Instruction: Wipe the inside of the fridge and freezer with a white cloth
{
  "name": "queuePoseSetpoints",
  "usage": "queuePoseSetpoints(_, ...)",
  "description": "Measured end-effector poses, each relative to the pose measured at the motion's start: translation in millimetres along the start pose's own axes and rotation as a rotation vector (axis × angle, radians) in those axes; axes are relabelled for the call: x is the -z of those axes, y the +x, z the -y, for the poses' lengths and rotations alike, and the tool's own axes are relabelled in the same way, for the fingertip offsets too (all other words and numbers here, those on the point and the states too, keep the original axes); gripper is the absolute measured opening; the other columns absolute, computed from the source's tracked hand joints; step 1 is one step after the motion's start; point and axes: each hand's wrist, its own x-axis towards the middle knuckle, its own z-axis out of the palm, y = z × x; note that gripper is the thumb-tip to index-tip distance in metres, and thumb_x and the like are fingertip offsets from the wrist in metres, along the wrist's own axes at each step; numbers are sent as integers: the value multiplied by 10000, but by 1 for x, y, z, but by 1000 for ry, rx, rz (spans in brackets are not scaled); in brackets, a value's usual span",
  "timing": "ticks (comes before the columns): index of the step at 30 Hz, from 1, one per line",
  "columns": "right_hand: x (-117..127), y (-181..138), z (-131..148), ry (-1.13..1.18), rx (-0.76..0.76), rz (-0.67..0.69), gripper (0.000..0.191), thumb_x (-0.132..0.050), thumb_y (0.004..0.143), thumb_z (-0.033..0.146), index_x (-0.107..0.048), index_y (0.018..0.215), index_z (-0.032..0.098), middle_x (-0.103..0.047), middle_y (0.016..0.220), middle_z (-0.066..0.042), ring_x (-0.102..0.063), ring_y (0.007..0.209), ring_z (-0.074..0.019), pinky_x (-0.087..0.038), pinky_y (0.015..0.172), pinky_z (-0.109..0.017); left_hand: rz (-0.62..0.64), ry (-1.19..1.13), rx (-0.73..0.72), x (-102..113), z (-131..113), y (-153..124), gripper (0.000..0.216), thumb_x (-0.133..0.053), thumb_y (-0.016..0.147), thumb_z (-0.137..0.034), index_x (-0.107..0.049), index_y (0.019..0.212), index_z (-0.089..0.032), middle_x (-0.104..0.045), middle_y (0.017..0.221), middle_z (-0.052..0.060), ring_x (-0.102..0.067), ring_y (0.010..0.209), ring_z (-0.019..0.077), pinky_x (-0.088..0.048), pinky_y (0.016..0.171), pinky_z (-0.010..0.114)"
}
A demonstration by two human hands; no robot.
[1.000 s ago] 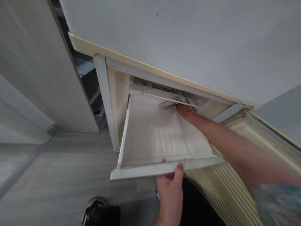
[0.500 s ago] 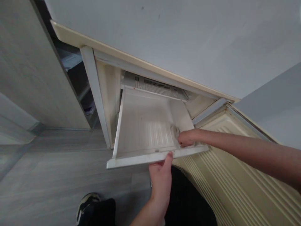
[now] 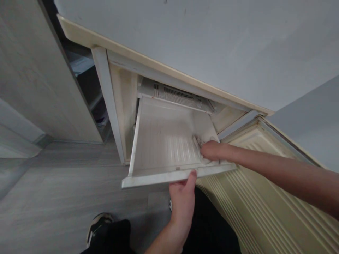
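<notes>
Left hand (image 3: 182, 199) raised, fingers curled, thumb up; right arm stretched forward, right hand (image 3: 212, 151) fisted, palm down.

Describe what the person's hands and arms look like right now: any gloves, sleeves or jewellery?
Both hands are bare: no gloves on the left hand or the right hand. No rings, watch or bands show. Both forearms are uncovered as far as the picture reaches; no sleeve is in view. Fingernails look short and unpainted.

Left hand (image 3: 182, 197) under drawer (image 3: 161, 155) front, right hand (image 3: 210, 151) on cloth (image 3: 199, 143) inside
</notes>
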Motion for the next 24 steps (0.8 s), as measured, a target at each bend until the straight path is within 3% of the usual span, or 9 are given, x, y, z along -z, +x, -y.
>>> queuePoseSetpoints(5,-13,-6,19,230,173,243,324,-567,919,147,-794,1120,30,-756,1039,-212,-685,849,-226,-449,721,-295,8,-11,1,0,1,0,280,-778,758,-397,-799,890,-151,-799,962,118,-747,1001,283,-543,1000,381)
queuePoseSetpoints(9,-1,1,32,568,237,165,243,-578,916,179,-787,909,55,-692,776,-69,-524,661,-125,-349,613,-248,55,-47,-26,1,1,1,285,-770,772,-394,-796,912,-147,-797,989,127,-745,1011,273,-544,998,376)
queuePoseSetpoints(12,31,12,69,943,402,161,216,-597,928,216,-716,791,99,-572,661,20,-451,615,-88,-351,602,-221,48,-41,-65,0,0,2,295,-765,768,-400,-777,913,-144,-791,991,127,-743,991,273,-555,971,380)
queuePoseSetpoints(15,77,21,118,1285,600,217,199,-584,957,231,-680,825,117,-583,697,37,-500,642,-84,-410,649,-211,10,-10,-87,0,-1,2,278,-766,758,-384,-764,901,-146,-788,1002,122,-734,1003,272,-543,987,375)
queuePoseSetpoints(18,107,19,145,1399,771,160,187,-583,957,196,-657,802,123,-553,676,51,-488,640,-76,-390,619,-200,17,28,-43,2,-1,2,266,-736,793,-369,-773,942,-152,-788,1031,113,-727,1028,262,-522,1016,364)
queuePoseSetpoints(20,107,8,140,1396,751,183,183,-578,958,199,-645,802,131,-542,668,55,-478,627,-74,-379,605,-197,26,39,-36,2,-2,2,285,-736,802,-375,-773,974,-152,-787,1043,109,-726,1024,257,-523,1007,357)
queuePoseSetpoints(22,95,-7,121,1337,630,189,211,-554,967,220,-620,781,145,-530,658,57,-462,605,-74,-367,595,-199,32,42,-54,0,-2,2,294,-753,792,-384,-764,968,-149,-785,1031,107,-727,1003,251,-534,977,345)
queuePoseSetpoints(24,82,-23,97,1147,484,99,264,-525,961,201,-583,709,148,-497,625,52,-428,589,-77,-333,584,-205,29,31,-82,-2,-1,2,299,-765,777,-384,-754,962,-150,-783,1019,104,-730,981,247,-547,939,334)
